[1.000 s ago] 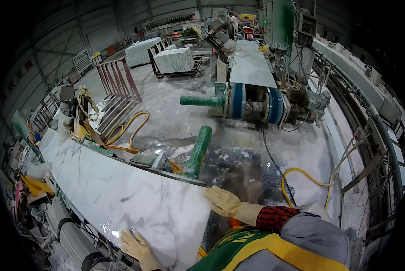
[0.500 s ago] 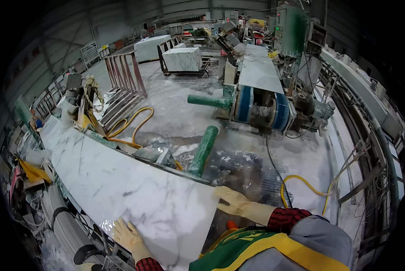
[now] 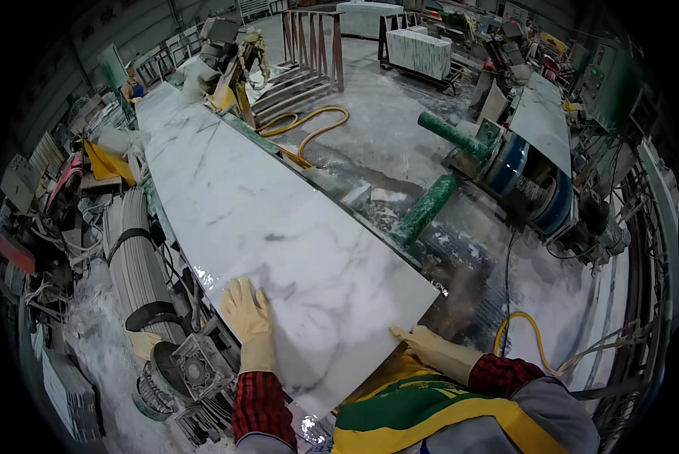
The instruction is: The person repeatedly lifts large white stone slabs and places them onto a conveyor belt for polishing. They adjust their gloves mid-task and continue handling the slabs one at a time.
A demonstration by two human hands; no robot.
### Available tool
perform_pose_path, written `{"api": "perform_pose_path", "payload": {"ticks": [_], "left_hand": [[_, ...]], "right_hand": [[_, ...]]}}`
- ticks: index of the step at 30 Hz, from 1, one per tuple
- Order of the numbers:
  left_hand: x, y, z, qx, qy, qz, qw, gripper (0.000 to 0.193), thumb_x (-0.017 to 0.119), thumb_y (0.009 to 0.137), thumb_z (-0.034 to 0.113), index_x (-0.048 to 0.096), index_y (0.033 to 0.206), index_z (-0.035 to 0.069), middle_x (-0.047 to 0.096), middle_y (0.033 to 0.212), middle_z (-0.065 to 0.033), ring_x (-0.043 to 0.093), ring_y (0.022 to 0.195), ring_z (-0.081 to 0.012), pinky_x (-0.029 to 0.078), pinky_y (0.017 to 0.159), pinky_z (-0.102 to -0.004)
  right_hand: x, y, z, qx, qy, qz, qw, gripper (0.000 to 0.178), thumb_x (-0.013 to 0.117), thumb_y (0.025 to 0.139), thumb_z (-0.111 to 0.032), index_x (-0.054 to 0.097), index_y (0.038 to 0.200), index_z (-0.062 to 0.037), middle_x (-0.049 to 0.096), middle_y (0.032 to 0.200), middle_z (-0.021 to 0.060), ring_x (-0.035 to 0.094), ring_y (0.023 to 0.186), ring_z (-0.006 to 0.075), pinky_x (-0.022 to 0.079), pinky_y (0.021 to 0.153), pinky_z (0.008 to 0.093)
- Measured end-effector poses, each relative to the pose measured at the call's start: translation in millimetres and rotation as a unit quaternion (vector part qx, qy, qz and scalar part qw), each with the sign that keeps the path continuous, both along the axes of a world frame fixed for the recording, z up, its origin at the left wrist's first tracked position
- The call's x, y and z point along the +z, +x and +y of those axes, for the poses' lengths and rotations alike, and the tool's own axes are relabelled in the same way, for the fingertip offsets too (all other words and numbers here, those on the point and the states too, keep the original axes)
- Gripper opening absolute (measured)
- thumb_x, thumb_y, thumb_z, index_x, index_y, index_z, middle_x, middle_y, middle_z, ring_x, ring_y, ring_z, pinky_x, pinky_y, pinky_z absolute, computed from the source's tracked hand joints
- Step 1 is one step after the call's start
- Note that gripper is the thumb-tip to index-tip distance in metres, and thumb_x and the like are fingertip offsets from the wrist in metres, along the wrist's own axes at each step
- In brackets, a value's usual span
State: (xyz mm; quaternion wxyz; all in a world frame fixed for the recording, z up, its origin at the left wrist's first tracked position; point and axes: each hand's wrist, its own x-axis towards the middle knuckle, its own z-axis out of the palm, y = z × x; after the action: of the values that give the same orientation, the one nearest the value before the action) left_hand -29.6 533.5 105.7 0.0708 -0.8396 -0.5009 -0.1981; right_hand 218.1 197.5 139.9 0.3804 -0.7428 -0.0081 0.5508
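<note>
A long white marble slab (image 3: pixel 279 250) with grey veins lies in front of me, wet and shiny along its left edge. My left hand (image 3: pixel 247 319), in a cream rubber glove, rests flat on its surface near that edge, fingers stretched. At the slab's near right edge is my right hand (image 3: pixel 434 354), gloved alike. One digit shows on top at the rim; the other fingers are largely hidden below, and the hand appears to grip the edge. A green and yellow apron (image 3: pixel 423 405) covers my front, close against the slab's near end.
Green rollers (image 3: pixel 428 208) and a belt conveyor (image 3: pixel 532 181) stand right of the slab. A yellow hose (image 3: pixel 328 121) lies on the wet floor. Left are a ribbed grey conduit (image 3: pixel 139 265) and a motor (image 3: pixel 196 371). Another person (image 3: pixel 133 87) stands at the far left.
My view has turned left. The right hand has moved from the slab's far right corner back along its near edge toward me. The left hand remains flat on the slab.
</note>
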Motion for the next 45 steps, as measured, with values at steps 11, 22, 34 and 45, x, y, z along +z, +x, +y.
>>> {"api": "perform_pose_path", "payload": {"ticks": [11, 22, 34, 45], "left_hand": [[79.7, 22.4, 136.7, -0.053, -0.454, -0.123, 0.881, 0.063, 0.068, 0.106, 0.040, 0.055, 0.156, 0.004, 0.062, 0.149, -0.0243, 0.062, 0.135, -0.0333, 0.048, 0.114, -0.0419], [212.5, 5.2, -14.0, 0.029, -0.302, -0.071, 0.950, 0.063, 0.084, 0.089, 0.046, 0.077, 0.115, -0.011, 0.077, 0.104, -0.0278, 0.074, 0.093, -0.0346, 0.057, 0.085, -0.0420], [189.8, 121.0, -86.5, -0.093, -0.252, -0.392, 0.880, 0.034, 0.092, 0.085, 0.025, 0.074, 0.091, -0.003, 0.066, 0.077, -0.0033, 0.055, 0.070, -0.0113, 0.043, 0.064, -0.0290], [90.4, 439.3, -158.2, -0.140, -0.396, -0.407, 0.811, 0.052, 0.083, 0.099, 0.047, 0.073, 0.092, -0.003, 0.073, 0.085, -0.0073, 0.059, 0.070, -0.0140, 0.050, 0.065, -0.0311]], "right_hand": [[-110.3, -6.6, -14.0, -0.078, 0.127, 0.058, 0.987, 0.064, 0.072, 0.104, -0.050, 0.061, 0.151, -0.0077, 0.070, 0.139, 0.0178, 0.067, 0.130, 0.0339, 0.056, 0.107, 0.0571], [-44.5, 5.0, -51.9, -0.139, 0.201, 0.300, 0.922, 0.072, 0.078, 0.095, -0.025, 0.048, 0.158, -0.0119, 0.058, 0.150, 0.0153, 0.057, 0.136, 0.0325, 0.050, 0.115, 0.0463], [-95.1, 183.7, -120.1, 0.054, 0.248, -0.221, 0.942, 0.051, 0.068, 0.102, -0.026, 0.061, 0.152, -0.0212, 0.052, 0.163, 0.0040, 0.053, 0.139, 0.0154, 0.049, 0.112, 0.0375], [77.4, 464.4, -240.1, -0.349, 0.294, -0.257, 0.852, 0.049, 0.070, 0.108, -0.041, 0.067, 0.139, -0.0028, 0.076, 0.119, 0.0108, 0.071, 0.104, 0.0193, 0.058, 0.087, 0.0397]]}}
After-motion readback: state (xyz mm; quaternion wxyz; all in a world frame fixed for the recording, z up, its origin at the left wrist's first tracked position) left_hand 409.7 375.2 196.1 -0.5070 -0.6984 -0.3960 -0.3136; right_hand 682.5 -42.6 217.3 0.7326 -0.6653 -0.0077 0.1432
